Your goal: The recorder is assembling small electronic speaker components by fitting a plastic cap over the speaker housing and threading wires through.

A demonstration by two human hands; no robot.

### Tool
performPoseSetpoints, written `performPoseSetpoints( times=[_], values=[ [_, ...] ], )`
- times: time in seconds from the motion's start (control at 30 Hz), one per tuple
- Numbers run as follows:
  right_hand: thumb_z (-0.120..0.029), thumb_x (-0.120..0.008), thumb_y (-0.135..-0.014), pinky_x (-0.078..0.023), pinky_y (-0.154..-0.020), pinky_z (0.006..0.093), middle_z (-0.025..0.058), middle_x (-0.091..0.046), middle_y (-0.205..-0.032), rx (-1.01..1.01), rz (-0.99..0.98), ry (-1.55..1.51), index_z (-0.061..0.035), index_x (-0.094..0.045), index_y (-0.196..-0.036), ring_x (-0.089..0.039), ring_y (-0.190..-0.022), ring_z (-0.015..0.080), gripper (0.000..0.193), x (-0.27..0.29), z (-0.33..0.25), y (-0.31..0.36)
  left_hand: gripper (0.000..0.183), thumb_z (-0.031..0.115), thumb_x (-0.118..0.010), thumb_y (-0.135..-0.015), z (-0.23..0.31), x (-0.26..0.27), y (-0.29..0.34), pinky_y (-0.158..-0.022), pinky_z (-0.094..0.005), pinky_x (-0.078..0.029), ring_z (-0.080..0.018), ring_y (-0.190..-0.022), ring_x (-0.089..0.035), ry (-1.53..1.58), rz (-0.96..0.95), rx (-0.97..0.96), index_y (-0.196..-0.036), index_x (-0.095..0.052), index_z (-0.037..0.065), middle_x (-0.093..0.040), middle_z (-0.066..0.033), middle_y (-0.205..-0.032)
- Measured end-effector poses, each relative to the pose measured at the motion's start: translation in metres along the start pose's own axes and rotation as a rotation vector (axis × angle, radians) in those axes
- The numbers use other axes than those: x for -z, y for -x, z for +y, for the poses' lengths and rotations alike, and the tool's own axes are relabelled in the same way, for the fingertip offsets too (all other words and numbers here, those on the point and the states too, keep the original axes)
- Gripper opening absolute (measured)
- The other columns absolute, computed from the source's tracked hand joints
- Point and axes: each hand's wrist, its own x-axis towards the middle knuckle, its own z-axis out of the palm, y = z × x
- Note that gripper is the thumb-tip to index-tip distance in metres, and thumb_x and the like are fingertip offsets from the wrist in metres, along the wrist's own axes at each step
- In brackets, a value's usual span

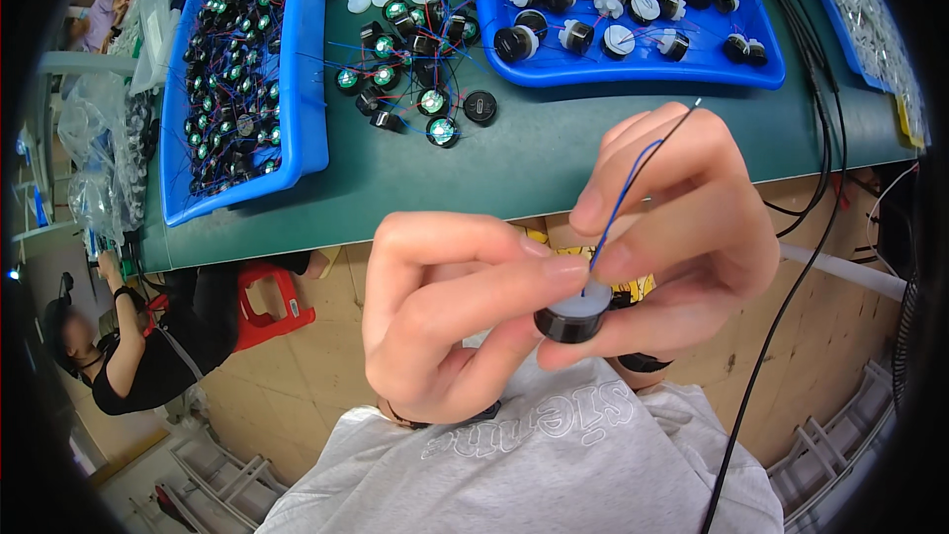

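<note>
Hands (445, 311) (692, 222) pinching black disc (571, 326), table edge (326, 240) beyond

Round black part (571, 328) held between two hands

We see a short, glossy black cylinder with a whitish, translucent disc (595, 299) at its upper face. It sits slightly tilted, disc side up, between our left hand (455, 311) and our right hand (687, 222), fingers of both touching it. From the disc, a blue wire (620, 201) rises toward the far right, bending over at its end. Beside it, a dark wire (677, 125) reaches farther, ending in a pale tip. Our fingers hide the disc's far edge.
</note>
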Motion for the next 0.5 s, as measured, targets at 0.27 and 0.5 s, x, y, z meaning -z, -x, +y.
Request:
performPoseSetpoints(
  times=[0.27,0.5],
  values=[
    [-0.028,-0.083,-0.048,-0.038,-0.056,0.0254,0.0126,-0.055,-0.084,-0.017,-0.009,0.085,-0.0009,-0.054,-0.084,-0.052,-0.067,0.0156,0.053,-0.003,-0.002,-0.003,0.032,-0.015,-0.051,-0.062,0.0,0.005,0.005,-0.068,-0.0289,-0.05,-0.0227,-0.079,-0.057,0.11,0.005,0.081,-0.093,-0.052,-0.006,-0.052,-0.0212,-0.092],
    [-0.027,-0.081,-0.051,-0.037,-0.056,0.025,0.0111,-0.055,-0.084,-0.014,-0.046,0.152,-0.0041,-0.058,-0.083,-0.051,-0.067,0.0156,0.045,-0.003,-0.004,-0.004,0.033,-0.015,-0.051,-0.067,0.001,0.011,0.011,-0.078,-0.033,-0.048,-0.0279,-0.09,-0.057,0.209,-0.024,0.183,-0.099,-0.046,-0.012,-0.055,-0.024,-0.096]
  ],
)
